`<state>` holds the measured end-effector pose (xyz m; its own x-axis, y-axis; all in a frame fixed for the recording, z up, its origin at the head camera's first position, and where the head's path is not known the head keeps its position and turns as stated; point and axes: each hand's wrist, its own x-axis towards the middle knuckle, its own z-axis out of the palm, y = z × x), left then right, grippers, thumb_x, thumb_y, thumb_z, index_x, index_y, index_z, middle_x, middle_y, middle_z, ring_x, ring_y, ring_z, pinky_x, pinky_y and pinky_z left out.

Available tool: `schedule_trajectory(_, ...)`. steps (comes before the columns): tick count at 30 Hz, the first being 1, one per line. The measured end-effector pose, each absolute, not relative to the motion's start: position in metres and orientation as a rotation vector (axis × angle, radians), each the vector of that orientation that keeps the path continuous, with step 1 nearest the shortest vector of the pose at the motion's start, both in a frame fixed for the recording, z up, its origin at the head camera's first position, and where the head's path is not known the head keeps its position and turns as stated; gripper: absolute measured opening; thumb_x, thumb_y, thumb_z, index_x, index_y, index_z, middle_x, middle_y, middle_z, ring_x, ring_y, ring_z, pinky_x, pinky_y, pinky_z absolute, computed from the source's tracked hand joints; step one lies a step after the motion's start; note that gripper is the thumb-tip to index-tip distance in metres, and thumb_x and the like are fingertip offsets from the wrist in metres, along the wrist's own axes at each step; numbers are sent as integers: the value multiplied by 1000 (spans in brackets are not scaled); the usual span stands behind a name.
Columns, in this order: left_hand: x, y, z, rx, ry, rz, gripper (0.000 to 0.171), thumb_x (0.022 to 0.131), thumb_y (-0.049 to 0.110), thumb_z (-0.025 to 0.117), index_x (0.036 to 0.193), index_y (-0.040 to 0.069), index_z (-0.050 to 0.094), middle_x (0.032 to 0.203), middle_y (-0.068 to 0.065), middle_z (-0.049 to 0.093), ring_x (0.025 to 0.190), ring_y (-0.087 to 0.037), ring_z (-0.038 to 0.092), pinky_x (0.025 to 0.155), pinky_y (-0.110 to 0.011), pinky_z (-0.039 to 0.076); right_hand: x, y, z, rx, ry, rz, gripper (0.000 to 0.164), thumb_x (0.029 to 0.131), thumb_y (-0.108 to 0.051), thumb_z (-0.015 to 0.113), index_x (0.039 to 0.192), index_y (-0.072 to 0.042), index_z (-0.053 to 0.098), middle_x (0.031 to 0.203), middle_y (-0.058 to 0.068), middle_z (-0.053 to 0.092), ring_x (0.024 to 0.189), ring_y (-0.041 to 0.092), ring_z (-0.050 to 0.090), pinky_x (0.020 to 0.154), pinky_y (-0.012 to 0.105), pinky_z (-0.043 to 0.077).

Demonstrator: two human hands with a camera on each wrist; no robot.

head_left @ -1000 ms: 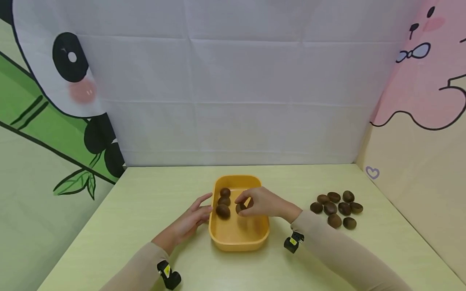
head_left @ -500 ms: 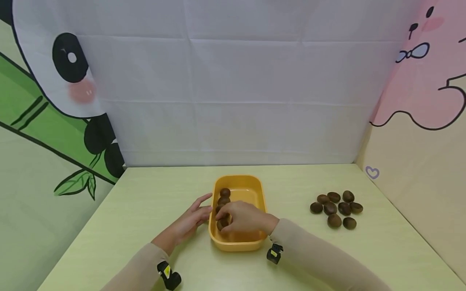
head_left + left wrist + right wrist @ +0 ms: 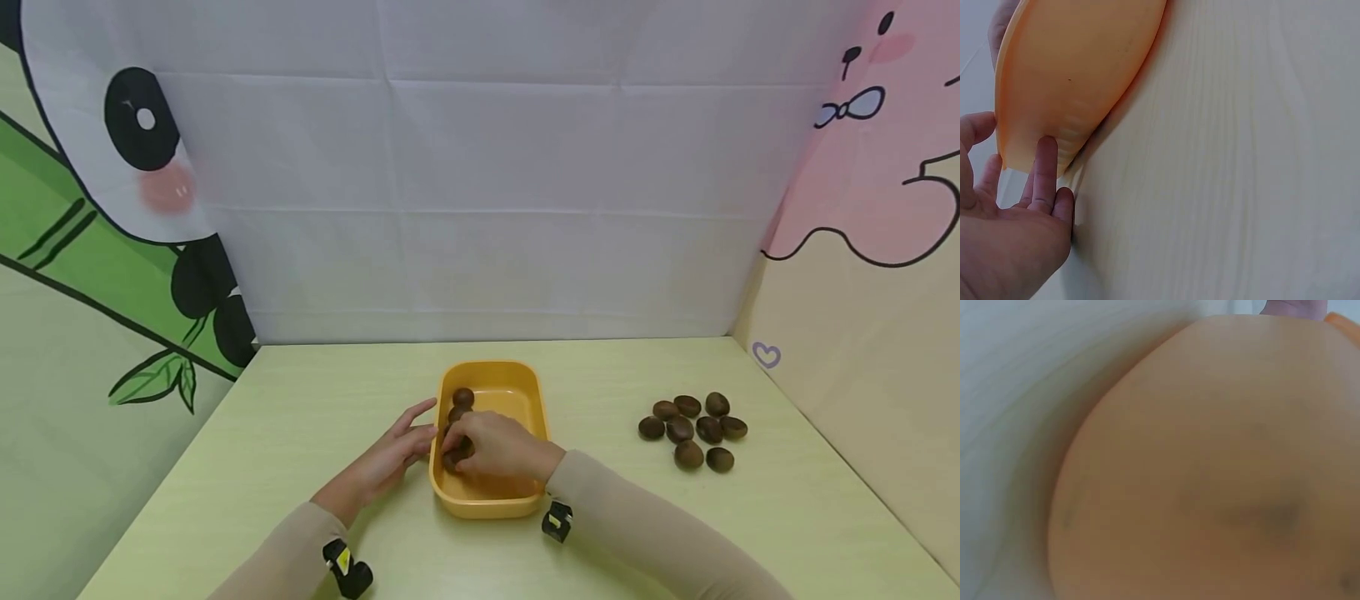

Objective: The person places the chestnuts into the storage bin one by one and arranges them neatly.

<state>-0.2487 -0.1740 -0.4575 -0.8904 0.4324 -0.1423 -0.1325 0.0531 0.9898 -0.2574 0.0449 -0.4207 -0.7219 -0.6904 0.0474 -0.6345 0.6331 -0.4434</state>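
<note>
A yellow-orange tray (image 3: 495,509) stands on the table, with brown chestnuts (image 3: 463,397) lined up along its inner left side. Inside it, my right hand (image 3: 501,446) pinches a chestnut (image 3: 452,461) at the near end of that row; the fingers partly cover the row. My left hand (image 3: 386,458) rests its extended fingers against the tray's left outer wall. In the left wrist view, the fingertips of the left hand (image 3: 1019,225) touch the tray's side (image 3: 1079,69). The right wrist view is mostly filled by the tray's outer wall (image 3: 1166,456), hiding the right fingers.
Several loose chestnuts (image 3: 680,430) lie in a group on the right of the pale wooden table (image 3: 600,375). A white cloth backdrop (image 3: 495,208) rises behind the table's far edge. Printed side panels (image 3: 847,375) border it left and right.
Over the last second my right hand has carried a chestnut left and nearer across the tray, to the near end of the row. My left hand keeps its place.
</note>
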Motion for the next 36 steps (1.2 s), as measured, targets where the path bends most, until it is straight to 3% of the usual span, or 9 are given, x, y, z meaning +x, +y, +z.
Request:
schedule_trajectory(10, -249, -174, -459, 271, 1951, 1903, 64, 105, 29, 51, 159, 22, 18, 150, -23, 42, 130, -32, 50, 116, -52, 22, -257, 64, -404, -1128, 2718, -709, 24, 86, -15, 79, 110, -14, 74, 107, -7, 70, 92, 14, 64, 78, 22, 49)
schedule_trajectory(16, -249, -173, -460, 256, 1967, 1901, 64, 104, 30, 53, 159, 23, 20, 149, -21, 44, 128, -31, 52, 115, -50, 24, -258, 95, -382, -1089, 2754, -786, 24, 88, -16, 77, 112, -15, 72, 108, -5, 69, 78, 5, 66, 70, 23, 52)
schedule_trajectory(23, -248, -175, -459, 267, 1974, 1896, 64, 105, 31, 51, 159, 22, 18, 150, -23, 43, 128, -30, 51, 115, -48, 27, -262, 145, -368, -1082, 2841, -842, 24, 89, -14, 77, 112, -14, 70, 104, -3, 68, 79, 9, 68, 70, 24, 55)
schedule_trajectory(29, -248, -176, -459, 286, 1978, 1883, 63, 106, 30, 50, 159, 21, 17, 149, -22, 44, 124, -27, 54, 111, -42, 32, -265, 198, -374, -906, 2878, -854, 25, 90, -16, 76, 114, -15, 70, 103, -4, 68, 81, 9, 67, 72, 28, 55)
schedule_trajectory(36, -248, -174, -458, 283, 1966, 1891, 60, 107, 27, 48, 159, 21, 18, 149, -22, 44, 126, -29, 53, 113, -46, 29, -266, 262, -393, -683, 2896, -894, 26, 91, -14, 74, 115, -8, 69, 106, 8, 69, 82, 14, 66, 72, 33, 54)
